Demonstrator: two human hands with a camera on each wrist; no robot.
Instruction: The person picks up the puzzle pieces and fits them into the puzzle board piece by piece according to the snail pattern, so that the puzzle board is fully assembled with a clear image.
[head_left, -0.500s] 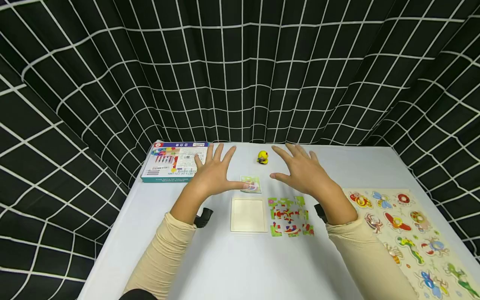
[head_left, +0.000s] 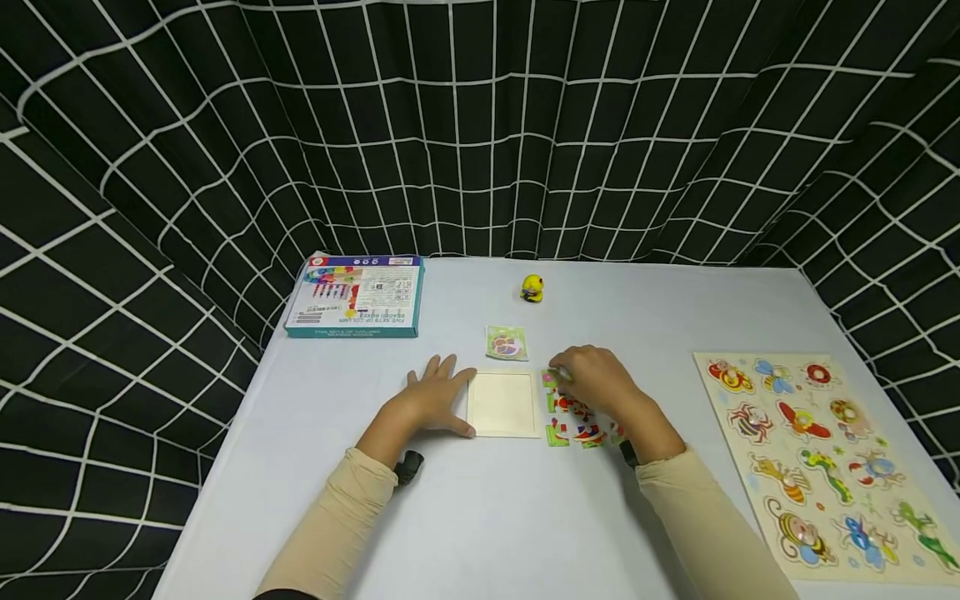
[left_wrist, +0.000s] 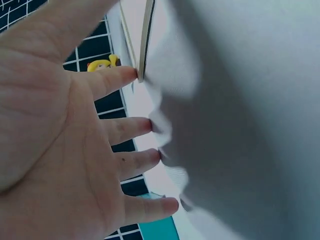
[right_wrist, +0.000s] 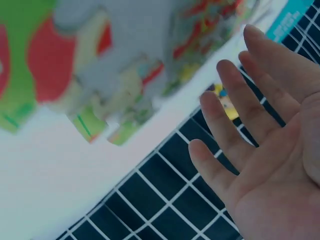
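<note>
- Puzzle pieces [head_left: 557,434] lie on the bench [head_left: 480,517], partly beneath the right hand [head_left: 600,383], its fingers loosely extended; whether they touch any, I cannot tell.
- Just left, the square tray [head_left: 503,406].
- Left hand [head_left: 429,403] spread, touching the tray's left edge.

Puzzle pieces [head_left: 588,435] right of tray [head_left: 503,404]

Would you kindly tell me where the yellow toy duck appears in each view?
Head: duck just right of centre.
Left wrist: duck upper left, partly behind the left hand.
Right wrist: duck right of centre, partly behind the right hand.
Shared landmark: the teal-edged box.
</note>
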